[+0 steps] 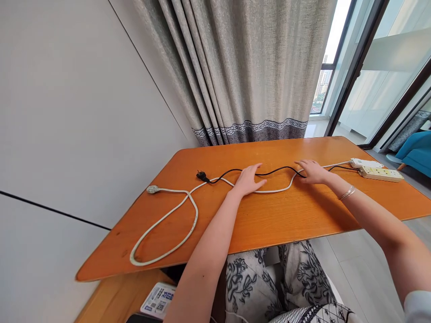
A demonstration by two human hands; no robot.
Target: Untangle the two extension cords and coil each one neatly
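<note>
On the orange wooden table lie two cables. A white cable loops at the left and ends in a pale plug. A thinner black cable ends in a black plug. My left hand lies flat, fingers stretched out, on both cables near the middle. My right hand rests palm down on the cables further right, fingers spread; a bracelet sits on that wrist. Both cables run to two power strips at the table's right end.
A grey wall stands at the left, grey curtains hang behind the table, and a glass door is at the right. A teal chair sits far right. A labelled packet lies below the table's front edge, by my patterned trousers.
</note>
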